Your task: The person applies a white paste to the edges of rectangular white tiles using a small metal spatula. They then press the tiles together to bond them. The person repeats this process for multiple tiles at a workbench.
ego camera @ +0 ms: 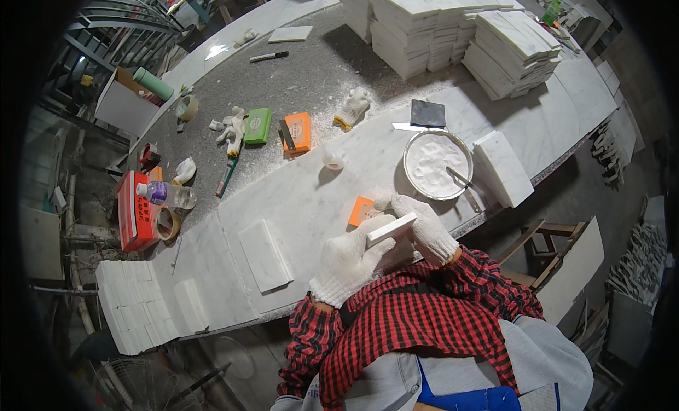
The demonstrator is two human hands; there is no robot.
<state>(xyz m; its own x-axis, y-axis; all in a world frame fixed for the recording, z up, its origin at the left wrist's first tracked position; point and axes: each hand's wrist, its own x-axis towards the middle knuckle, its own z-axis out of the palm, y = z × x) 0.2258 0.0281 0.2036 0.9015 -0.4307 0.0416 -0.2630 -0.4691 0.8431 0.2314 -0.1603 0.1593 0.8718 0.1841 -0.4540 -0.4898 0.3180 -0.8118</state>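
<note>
My left hand (347, 260) and my right hand (427, 228) both wear white knitted gloves. Between them they hold a small white marble tile (391, 229), tilted so that its narrow edge faces up. An orange sanding pad (362, 210) lies on the marble slab just beyond my fingers, partly hidden by them. Ahead of my right hand stands a round metal bowl (407, 169) of white powder or paste (435, 155), with a metal-handled tool (459, 176) standing in it. Left of my left hand, a few flat marble tiles (265, 256) lie overlapped on the slab.
Tall stacks of marble tiles (408, 45) occupy the far right. A smaller tile stack (503, 167) sits beside the bowl. A green pad box (258, 126), an orange one (297, 132), loose gloves (353, 107) and a plastic bottle (170, 194) lie across the table. More tiles (135, 305) line its left end.
</note>
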